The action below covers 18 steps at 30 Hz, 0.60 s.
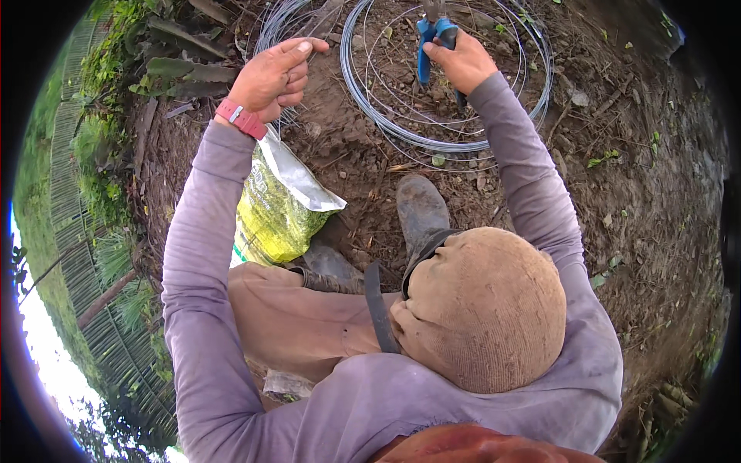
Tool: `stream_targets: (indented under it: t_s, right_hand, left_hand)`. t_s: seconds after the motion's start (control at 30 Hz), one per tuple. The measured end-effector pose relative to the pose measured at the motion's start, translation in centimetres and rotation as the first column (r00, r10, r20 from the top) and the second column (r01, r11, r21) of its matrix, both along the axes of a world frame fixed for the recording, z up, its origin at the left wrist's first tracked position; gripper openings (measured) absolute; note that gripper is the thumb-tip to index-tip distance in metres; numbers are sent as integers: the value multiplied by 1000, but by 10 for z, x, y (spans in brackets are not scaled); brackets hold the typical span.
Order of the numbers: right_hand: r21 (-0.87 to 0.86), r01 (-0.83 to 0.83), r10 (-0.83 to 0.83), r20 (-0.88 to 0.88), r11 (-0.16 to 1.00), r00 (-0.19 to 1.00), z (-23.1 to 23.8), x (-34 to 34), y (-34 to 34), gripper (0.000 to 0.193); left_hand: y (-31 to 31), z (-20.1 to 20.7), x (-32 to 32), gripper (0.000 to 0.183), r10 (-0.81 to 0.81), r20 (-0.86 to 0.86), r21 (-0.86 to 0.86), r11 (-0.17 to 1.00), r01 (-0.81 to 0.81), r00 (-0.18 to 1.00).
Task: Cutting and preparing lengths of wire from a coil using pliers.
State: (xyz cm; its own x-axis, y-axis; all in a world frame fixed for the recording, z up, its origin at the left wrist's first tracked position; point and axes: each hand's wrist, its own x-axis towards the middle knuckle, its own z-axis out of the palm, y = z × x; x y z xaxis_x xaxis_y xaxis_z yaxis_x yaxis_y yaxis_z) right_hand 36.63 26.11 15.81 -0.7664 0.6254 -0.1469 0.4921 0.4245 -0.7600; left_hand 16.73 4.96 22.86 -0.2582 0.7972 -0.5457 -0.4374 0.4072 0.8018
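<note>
My left hand, with a red watch strap at its wrist, is closed in a pinch, thumb pressed against the bent index finger. Whatever lies between those fingertips is too small to make out. In my right hand is a pair of pliers with blue handles, its jaws cut off by the upper edge. Beneath the pliers a large coil of grey wire lies on the soil. Another bundle of wire sits just behind my left hand.
A yellow-green and white sack rests below my left wrist, by my rubber boots. My bent knee rises at centre right. Cut stems lie at upper left; bare soil with twigs extends to the right.
</note>
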Motion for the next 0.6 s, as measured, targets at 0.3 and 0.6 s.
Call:
stream_targets:
  t_s: [0.3,0.6]
  right_hand:
    - [-6,125,-125,-94,992,988,16,-10,-2,38]
    - [-587,18,-240,-303,810,922,-7,-6,-8,29]
  left_hand:
    - [-8,2,4,31,-110,20,30,994,110,994]
    - [-12,2,5,35,-130,153,83,990,119,980]
